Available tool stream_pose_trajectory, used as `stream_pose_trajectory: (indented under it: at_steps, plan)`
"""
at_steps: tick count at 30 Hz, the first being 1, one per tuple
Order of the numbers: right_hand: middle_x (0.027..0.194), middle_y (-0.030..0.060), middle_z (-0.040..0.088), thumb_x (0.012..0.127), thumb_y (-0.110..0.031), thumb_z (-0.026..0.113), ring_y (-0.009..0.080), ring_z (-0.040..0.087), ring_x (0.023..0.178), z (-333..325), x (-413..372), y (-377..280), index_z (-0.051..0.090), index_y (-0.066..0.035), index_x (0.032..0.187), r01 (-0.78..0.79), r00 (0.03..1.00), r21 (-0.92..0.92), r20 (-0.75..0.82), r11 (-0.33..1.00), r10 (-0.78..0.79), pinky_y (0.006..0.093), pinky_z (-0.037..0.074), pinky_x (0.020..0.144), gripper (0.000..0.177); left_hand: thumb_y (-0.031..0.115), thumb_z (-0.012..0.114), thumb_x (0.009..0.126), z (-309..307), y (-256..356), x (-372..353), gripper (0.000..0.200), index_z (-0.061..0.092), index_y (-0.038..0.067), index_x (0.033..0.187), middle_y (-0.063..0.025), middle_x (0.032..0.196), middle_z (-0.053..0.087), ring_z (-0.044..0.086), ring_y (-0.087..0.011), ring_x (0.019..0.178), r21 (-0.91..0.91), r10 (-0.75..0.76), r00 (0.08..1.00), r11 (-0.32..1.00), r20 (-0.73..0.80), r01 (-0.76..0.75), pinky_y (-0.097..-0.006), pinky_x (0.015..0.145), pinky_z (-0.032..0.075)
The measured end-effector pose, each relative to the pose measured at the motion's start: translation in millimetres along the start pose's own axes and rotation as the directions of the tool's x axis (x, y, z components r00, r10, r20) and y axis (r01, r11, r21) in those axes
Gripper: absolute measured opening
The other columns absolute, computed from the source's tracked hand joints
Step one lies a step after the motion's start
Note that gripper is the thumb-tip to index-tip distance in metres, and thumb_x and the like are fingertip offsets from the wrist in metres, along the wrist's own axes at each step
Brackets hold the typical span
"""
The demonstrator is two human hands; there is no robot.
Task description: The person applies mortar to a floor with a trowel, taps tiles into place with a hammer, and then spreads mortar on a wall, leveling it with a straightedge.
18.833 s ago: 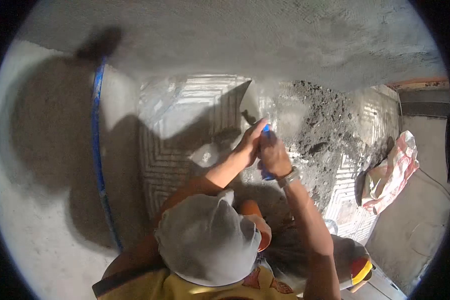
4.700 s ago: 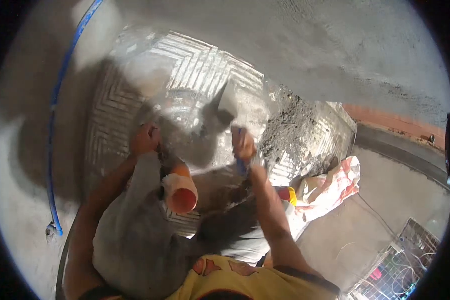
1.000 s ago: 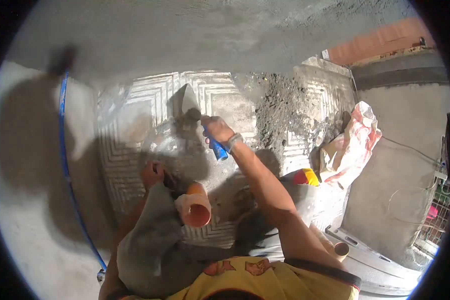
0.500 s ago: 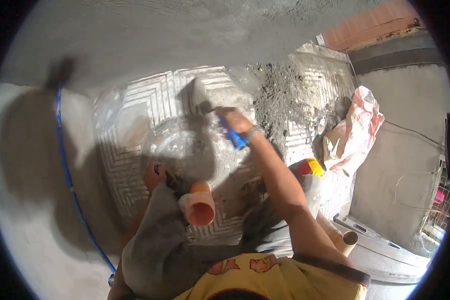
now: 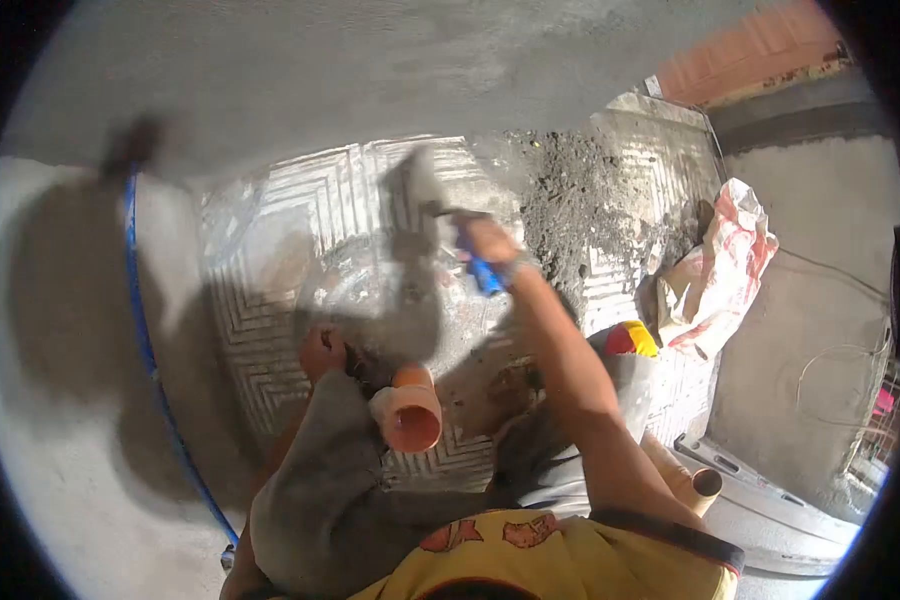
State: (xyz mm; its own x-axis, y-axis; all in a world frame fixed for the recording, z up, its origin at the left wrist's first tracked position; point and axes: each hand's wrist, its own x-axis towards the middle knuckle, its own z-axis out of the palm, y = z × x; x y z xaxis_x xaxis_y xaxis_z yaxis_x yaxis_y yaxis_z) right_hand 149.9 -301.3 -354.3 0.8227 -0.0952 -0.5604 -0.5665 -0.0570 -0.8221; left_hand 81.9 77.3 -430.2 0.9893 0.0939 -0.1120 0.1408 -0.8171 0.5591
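Observation:
My right hand (image 5: 492,243) is closed around the blue handle of a trowel (image 5: 486,276). Its grey blade (image 5: 426,182), blurred by motion, points up and left over the patterned, mortar-smeared floor (image 5: 320,210). By my left knee, my left hand (image 5: 322,352) looks curled; a small dark thing shows at it, too unclear to name. An orange pipe (image 5: 412,418) with an open end stands between my legs, just right of that knee. Loose dark rubble (image 5: 570,195) lies beyond my right hand.
A crumpled white and red sack (image 5: 720,270) lies at the right, near a red and yellow object (image 5: 632,339). Another pipe (image 5: 702,486) and a grey panel (image 5: 770,515) are at lower right. A blue hose (image 5: 142,320) runs along the left wall. Grey plastered wall (image 5: 300,80) stands ahead.
The whole view has shifted slightly, so most things appear a little further right. My right hand still grips the trowel in nearly the same pose, and my left hand stays by the knee.

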Motion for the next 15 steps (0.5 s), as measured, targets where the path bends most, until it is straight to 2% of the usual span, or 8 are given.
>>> stream_pose_trajectory:
  at_steps: [2, 3, 6, 8, 10, 11, 14, 15]
  plan:
    - [0.072, 0.0075, 0.056, 0.091, -0.026, 0.048, 0.0174, 0.053, 0.052, -30.7, -23.4, -7.0, 0.056, -0.005, 0.107, -0.241, 0.947, 0.247, -0.151, 0.939, 0.283, 0.0337, 0.046, 0.046, 0.028, 0.027, 0.064, 0.077, -2.6, 5.8, -1.4, 0.018, 0.066, 0.012, 0.087, -0.0109, 0.073, 0.064, 0.064, -0.0279, 0.070, -0.082, 0.022, 0.999, 0.996, -0.023, -0.024, -0.0386, 0.065, 0.051]
    - [0.071, 0.0065, 0.055, 0.091, -0.027, 0.048, 0.0159, 0.052, 0.050, -37.5, -30.2, -8.9, 0.056, -0.006, 0.107, -0.253, 0.933, 0.258, -0.192, 0.932, 0.306, 0.0327, 0.045, 0.043, 0.028, 0.027, 0.065, 0.077, -4.9, 12.4, -1.5, 0.019, 0.066, 0.012, 0.088, -0.0108, 0.074, 0.064, 0.064, -0.0273, 0.070, -0.125, 0.040, 0.999, 0.991, -0.037, -0.044, -0.0386, 0.064, 0.051]
    - [0.069, 0.0082, 0.056, 0.093, -0.026, 0.045, 0.0172, 0.052, 0.049, -3.9, -28.1, -19.9, 0.058, -0.002, 0.104, -0.144, 0.977, 0.095, -0.143, 0.985, 0.157, 0.0334, 0.045, 0.041, 0.030, 0.027, 0.065, 0.077, -21.3, 34.7, -0.1, 0.020, 0.065, 0.012, 0.090, -0.0105, 0.077, 0.065, 0.064, -0.0258, 0.071, 0.011, -0.052, 0.996, 0.999, 0.076, 0.051, -0.0380, 0.065, 0.050]
    - [0.073, 0.0123, 0.061, 0.092, -0.021, 0.044, 0.0217, 0.055, 0.052, 43.3, -35.6, -71.5, 0.060, 0.002, 0.099, -0.142, 0.990, 0.042, 0.015, 0.989, 0.142, 0.0355, 0.046, 0.045, 0.029, 0.027, 0.065, 0.077, -22.7, 30.7, -0.6, 0.021, 0.065, 0.012, 0.092, -0.0107, 0.079, 0.065, 0.064, -0.0261, 0.072, -0.066, -0.027, 0.992, 0.997, 0.120, 0.035, -0.0375, 0.066, 0.050]
    - [0.079, 0.0130, 0.063, 0.092, -0.021, 0.047, 0.0208, 0.057, 0.055, 48.1, 2.2, -56.3, 0.060, 0.001, 0.101, 0.006, 0.990, -0.290, 0.137, 0.957, 0.035, 0.0338, 0.048, 0.049, 0.027, 0.027, 0.065, 0.077, -19.2, 14.2, 4.8, 0.021, 0.065, 0.011, 0.092, -0.0107, 0.079, 0.065, 0.064, -0.0266, 0.072, -0.113, 0.037, 0.988, 0.993, 0.150, -0.020, -0.0374, 0.067, 0.050]
    - [0.078, 0.0111, 0.061, 0.092, -0.024, 0.047, 0.0189, 0.056, 0.055, 41.3, 8.4, -48.3, 0.060, -0.001, 0.102, 0.010, 0.992, -0.246, 0.125, 0.969, 0.022, 0.0328, 0.047, 0.048, 0.028, 0.027, 0.064, 0.077, -8.8, -5.3, 6.2, 0.021, 0.065, 0.011, 0.091, -0.0106, 0.079, 0.064, 0.063, -0.0268, 0.072, -0.126, 0.078, 0.985, 0.990, 0.155, -0.059, -0.0375, 0.066, 0.050]
    - [0.077, 0.0054, 0.057, 0.094, -0.031, 0.046, 0.0133, 0.052, 0.053, -17.6, -27.1, -16.1, 0.058, -0.004, 0.104, -0.166, 0.963, 0.319, -0.149, 0.933, 0.223, 0.0297, 0.045, 0.043, 0.031, 0.027, 0.062, 0.077, 8.3, -11.3, 2.2, 0.020, 0.065, 0.011, 0.088, -0.0108, 0.077, 0.064, 0.063, -0.0278, 0.070, -0.021, 0.095, 0.995, 0.995, 0.016, -0.095, -0.0384, 0.065, 0.050]
    - [0.077, 0.0047, 0.056, 0.094, -0.032, 0.047, 0.0128, 0.052, 0.053, -29.4, -35.4, -11.0, 0.056, -0.004, 0.107, -0.185, 0.958, 0.320, -0.153, 0.929, 0.243, 0.0293, 0.045, 0.043, 0.033, 0.027, 0.062, 0.077, 9.7, -6.9, -2.6, 0.019, 0.066, 0.011, 0.087, -0.0109, 0.076, 0.064, 0.062, -0.0281, 0.070, 0.040, 0.086, 0.995, 0.996, -0.059, -0.083, -0.0388, 0.065, 0.050]
